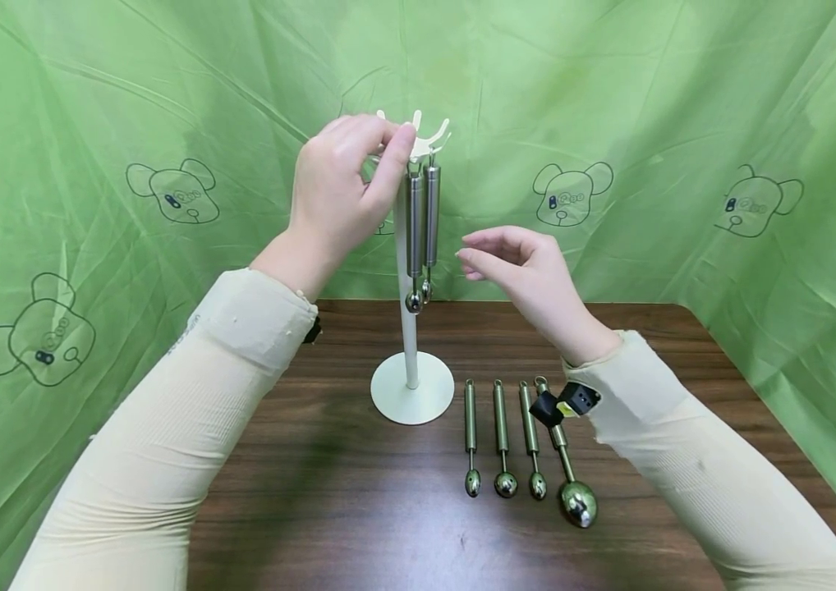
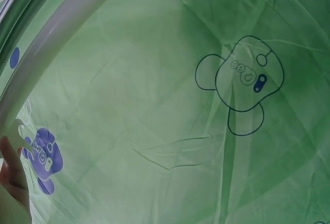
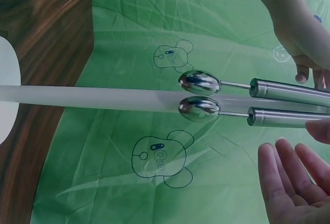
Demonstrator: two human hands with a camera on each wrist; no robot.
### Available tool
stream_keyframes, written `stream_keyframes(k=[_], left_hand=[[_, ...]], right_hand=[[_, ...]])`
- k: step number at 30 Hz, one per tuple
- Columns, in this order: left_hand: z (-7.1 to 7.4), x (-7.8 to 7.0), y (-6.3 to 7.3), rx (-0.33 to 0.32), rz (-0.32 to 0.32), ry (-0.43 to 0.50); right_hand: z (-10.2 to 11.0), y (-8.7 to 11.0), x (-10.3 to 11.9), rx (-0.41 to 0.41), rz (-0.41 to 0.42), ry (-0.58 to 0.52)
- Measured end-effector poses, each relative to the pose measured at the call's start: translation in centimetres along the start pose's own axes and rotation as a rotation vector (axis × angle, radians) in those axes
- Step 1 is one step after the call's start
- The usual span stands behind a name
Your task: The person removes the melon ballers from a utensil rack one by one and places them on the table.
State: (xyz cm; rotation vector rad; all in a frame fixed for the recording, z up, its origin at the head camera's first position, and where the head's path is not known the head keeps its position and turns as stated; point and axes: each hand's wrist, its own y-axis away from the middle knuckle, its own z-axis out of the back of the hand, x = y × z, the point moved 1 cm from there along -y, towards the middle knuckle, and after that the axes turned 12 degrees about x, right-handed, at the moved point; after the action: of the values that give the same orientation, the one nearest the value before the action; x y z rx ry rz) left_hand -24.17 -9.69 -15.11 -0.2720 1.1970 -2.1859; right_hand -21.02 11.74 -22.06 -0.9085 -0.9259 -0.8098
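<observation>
A white stand (image 1: 411, 336) with curved hooks (image 1: 433, 138) at its top rises from a round base. My left hand (image 1: 347, 176) is at those hooks, thumb and forefinger pinching the head of the stand; the exact contact is partly hidden. Two steel melon ballers (image 1: 414, 226) hang side by side from the hooks, bowls down. Beside them, to the right and apart in the head view, my right hand (image 1: 521, 258) holds nothing, its fingers loosely bent. The right wrist view shows both oval bowls (image 3: 200, 108) next to the pole, with my right fingers (image 3: 289, 170) below the handles.
On the brown wooden table (image 1: 314, 492) several more steel scoops lie in a row right of the base, handles pointing away; the rightmost scoop (image 1: 578, 502) has the largest bowl. A green cloth (image 1: 241, 82) with printed bear heads surrounds the table.
</observation>
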Motion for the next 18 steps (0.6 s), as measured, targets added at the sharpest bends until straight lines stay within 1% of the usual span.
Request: stream_keyframes(k=[6, 12, 18], left_hand=[[-0.1, -0.1, -0.1, -0.003, -0.001, 0.004], [-0.2, -0.1, -0.1, -0.013, -0.007, 0.004], [-0.2, -0.1, -0.1, -0.009, -0.002, 0.011]], right_hand=[[-0.3, -1.2, 0.3, -0.033, 0.054, -0.023], [-0.8, -2.3, 0.6, -0.026, 0.063, -0.055], [-1.4, -3.1, 0.4, -0.001, 0.052, 0.001]])
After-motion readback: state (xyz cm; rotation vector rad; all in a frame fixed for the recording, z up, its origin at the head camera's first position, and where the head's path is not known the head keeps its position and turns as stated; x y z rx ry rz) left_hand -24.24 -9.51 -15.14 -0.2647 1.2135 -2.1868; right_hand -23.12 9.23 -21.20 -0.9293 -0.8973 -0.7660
